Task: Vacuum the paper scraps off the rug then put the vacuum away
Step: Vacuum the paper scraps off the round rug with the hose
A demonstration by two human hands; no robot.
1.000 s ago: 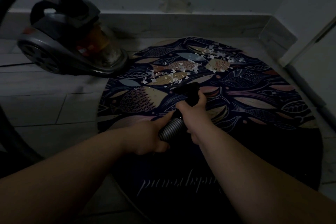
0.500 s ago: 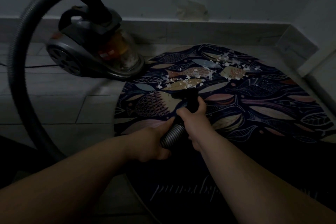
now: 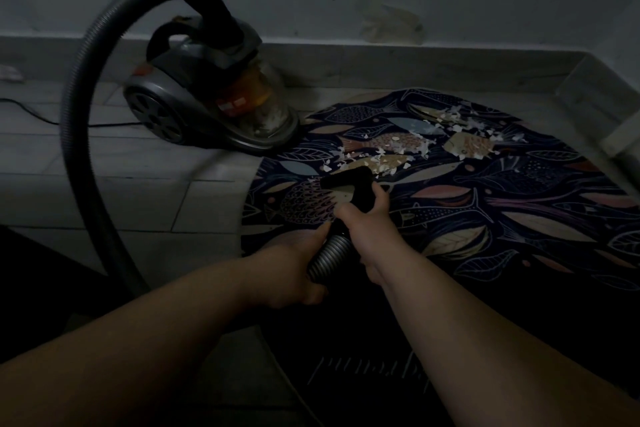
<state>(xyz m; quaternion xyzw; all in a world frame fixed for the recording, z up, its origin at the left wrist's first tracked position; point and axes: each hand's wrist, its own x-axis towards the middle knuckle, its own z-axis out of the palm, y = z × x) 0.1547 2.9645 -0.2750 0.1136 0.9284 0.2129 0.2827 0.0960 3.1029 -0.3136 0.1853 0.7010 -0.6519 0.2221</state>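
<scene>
Black nozzle gripped by right hand, left hand clasping ribbed hose, scraps just ahead

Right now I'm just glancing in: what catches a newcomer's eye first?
White paper scraps litter the far side of the fish-patterned rug. The left hand grips the hose and the right hand its black nozzle, just short of the scraps. The canister vacuum sits on the tiles left of the rug.

Rug lettering dim, illegible.

tiled floor: rug, vacuum
</scene>
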